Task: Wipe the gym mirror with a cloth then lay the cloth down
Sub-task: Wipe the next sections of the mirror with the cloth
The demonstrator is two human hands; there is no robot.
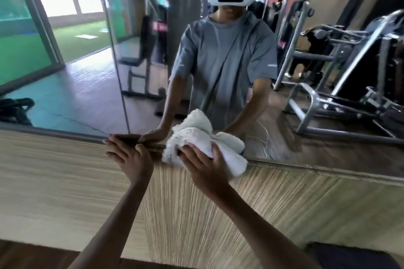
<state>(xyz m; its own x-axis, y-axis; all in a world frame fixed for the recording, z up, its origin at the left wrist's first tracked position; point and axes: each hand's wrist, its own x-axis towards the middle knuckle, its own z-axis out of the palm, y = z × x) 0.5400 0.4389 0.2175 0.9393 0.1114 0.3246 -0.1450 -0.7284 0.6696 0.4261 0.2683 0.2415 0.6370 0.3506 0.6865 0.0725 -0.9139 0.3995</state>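
Crumpled white terry cloth (227,155) sits bunched under the right hand (201,169), fingers curled over it, gripping & pressing it vs. the bottom edge of the big wall mirror (306,115). Left hand (129,156) just beside the cloth, fingers straight & together, flat on the same edge. Below: pale wood-grain wall panel (65,181). Mirror reflects a grey steel gym machine (349,67), dark floor, the person in a grey T-shirt.
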